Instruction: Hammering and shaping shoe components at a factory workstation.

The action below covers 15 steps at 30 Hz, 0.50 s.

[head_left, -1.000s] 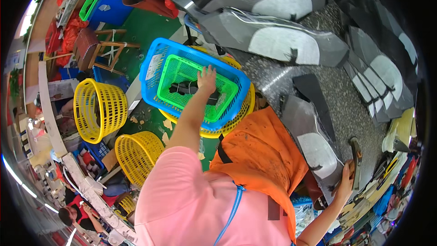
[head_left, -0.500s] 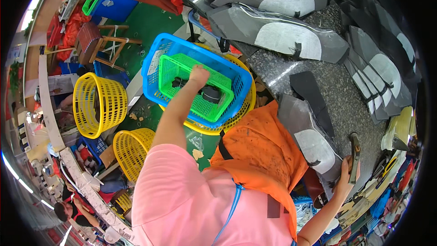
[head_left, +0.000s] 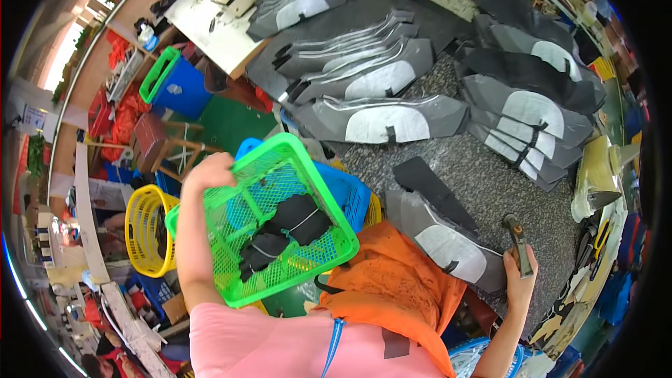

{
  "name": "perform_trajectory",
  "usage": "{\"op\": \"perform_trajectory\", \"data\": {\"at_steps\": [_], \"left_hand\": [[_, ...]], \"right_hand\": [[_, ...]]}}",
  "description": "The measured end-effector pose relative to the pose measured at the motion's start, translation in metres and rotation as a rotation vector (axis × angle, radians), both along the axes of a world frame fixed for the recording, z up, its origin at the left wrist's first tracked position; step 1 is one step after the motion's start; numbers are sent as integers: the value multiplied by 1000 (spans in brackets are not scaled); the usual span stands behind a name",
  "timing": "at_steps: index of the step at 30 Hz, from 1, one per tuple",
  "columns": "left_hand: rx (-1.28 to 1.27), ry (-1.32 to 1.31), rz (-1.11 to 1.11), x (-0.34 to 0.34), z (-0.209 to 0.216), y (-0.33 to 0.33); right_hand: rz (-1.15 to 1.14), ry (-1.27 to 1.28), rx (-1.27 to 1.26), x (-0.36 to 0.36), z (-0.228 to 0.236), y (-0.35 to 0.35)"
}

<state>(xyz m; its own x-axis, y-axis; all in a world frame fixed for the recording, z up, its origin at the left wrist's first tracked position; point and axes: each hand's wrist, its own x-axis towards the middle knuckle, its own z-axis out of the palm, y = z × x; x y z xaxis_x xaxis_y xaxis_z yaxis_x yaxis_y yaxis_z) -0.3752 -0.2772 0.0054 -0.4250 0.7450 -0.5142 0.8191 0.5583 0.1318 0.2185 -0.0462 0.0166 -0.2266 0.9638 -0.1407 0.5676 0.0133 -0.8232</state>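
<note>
My left hand [head_left: 211,172] is closed on the rim of a green mesh basket [head_left: 325,192], which hangs tilted in front of my body. Inside it lie black fabric bundles [head_left: 302,218] tied with thin bands. My right hand [head_left: 521,269] grips a short hammer-like tool [head_left: 517,239] with a brown end, at the near edge of the dark speckled table [head_left: 483,175]. Beside that hand lies a grey panel with a white patch [head_left: 451,248], and a plain black piece [head_left: 434,192] lies just behind it.
Stacked grey-and-white panels [head_left: 388,122] cover the table's far side, and more panels [head_left: 532,115] fan out at the right. A blue basket [head_left: 353,196] stands partly behind the green one. At left are a yellow basket [head_left: 136,231] and a wooden stool [head_left: 183,157].
My left hand has lifted the green basket out of the blue one and brought it left and closer. My right hand still holds the tool. The view has shifted, showing more of the table's far end.
</note>
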Motion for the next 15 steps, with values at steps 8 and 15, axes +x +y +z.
{"op": "perform_trajectory", "data": {"at_steps": [8, 15], "left_hand": [[624, -663, 561, -13, 101, -28], [931, -812, 724, 0, 90, -22]], "right_hand": [[-6, -1, -15, -3, 4, 9], [-83, -243, 480, 28, -23, 61]]}}
